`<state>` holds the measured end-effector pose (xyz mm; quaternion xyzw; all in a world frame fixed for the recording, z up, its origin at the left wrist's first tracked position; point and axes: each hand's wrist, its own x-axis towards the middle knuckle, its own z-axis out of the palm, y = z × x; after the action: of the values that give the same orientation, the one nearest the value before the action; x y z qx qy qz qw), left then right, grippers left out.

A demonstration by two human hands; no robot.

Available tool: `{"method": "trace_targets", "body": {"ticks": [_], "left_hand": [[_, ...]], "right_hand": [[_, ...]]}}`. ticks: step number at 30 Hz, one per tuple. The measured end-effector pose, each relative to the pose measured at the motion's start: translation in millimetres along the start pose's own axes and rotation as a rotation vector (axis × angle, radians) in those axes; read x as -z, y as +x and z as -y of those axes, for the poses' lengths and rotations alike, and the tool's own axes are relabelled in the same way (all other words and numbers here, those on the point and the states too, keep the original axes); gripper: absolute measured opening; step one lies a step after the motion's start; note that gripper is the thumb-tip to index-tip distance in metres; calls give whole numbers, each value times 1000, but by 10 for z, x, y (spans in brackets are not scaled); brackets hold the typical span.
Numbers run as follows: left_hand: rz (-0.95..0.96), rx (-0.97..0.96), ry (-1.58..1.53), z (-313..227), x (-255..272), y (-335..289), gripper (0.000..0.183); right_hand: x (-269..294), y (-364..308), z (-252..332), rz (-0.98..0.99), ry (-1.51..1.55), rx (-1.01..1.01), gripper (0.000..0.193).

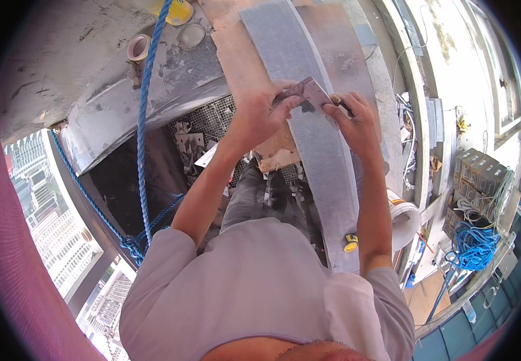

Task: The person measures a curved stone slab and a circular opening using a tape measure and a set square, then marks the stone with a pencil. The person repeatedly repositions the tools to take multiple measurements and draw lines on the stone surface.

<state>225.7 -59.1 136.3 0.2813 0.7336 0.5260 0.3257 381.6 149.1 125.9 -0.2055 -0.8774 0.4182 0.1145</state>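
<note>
You held the metal bracket (316, 94) in the upper middle of the frame, over the long grey plank (326, 174); whether it touched the plank, I couldn't tell. Your left hand (255, 117) had its grip closed on the darker side, thumb toward the bend, probably to steady the piece and leave the pale face with its holes turned up to your eyes. Your right hand (356, 123) pinched the opposite edge, barely parted, so the bracket was likely braced from both sides against twisting. A slim dark item (345, 107) with a brassy end sat among those right fingers (what it was, I couldn't make out), perhaps tucked there to save setting it down.

Lower in the frame, a yellow-and-black tool (350, 243) lay on the plank beside your right forearm, seemingly parked within reach. A white bucket (406, 225) stood just right of that arm. At upper left, a tape roll (139, 47) and a round lid (192, 37) rested on the ledge, clear of the blue rope (143, 129).
</note>
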Motion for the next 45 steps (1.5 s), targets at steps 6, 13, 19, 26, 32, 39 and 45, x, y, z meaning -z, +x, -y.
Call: {"method": "trace_targets", "body": {"ticks": [6, 13, 19, 26, 32, 39, 45], "left_hand": [[-165, 10, 207, 471, -57, 616, 44], [-228, -188, 502, 824, -5, 539, 49], [-275, -190, 462, 948, -192, 103, 50], [-451, -374, 664, 995, -24, 474, 47], [-484, -375, 604, 920, -298, 406, 42], [-566, -325, 542, 1128, -775, 741, 44], [-612, -295, 492, 1209, -829, 816, 43]], "right_hand": [[-169, 375, -413, 120, 125, -465, 35], [-189, 570, -831, 29, 267, -544, 38], [-71, 401, -737, 78, 120, -541, 43], [-369, 621, -554, 3, -182, -223, 58], [-403, 749, -624, 7, -197, -245, 59], [-451, 813, -705, -5, -175, -208, 56], [-483, 843, -777, -6, -123, -244, 54]]}}
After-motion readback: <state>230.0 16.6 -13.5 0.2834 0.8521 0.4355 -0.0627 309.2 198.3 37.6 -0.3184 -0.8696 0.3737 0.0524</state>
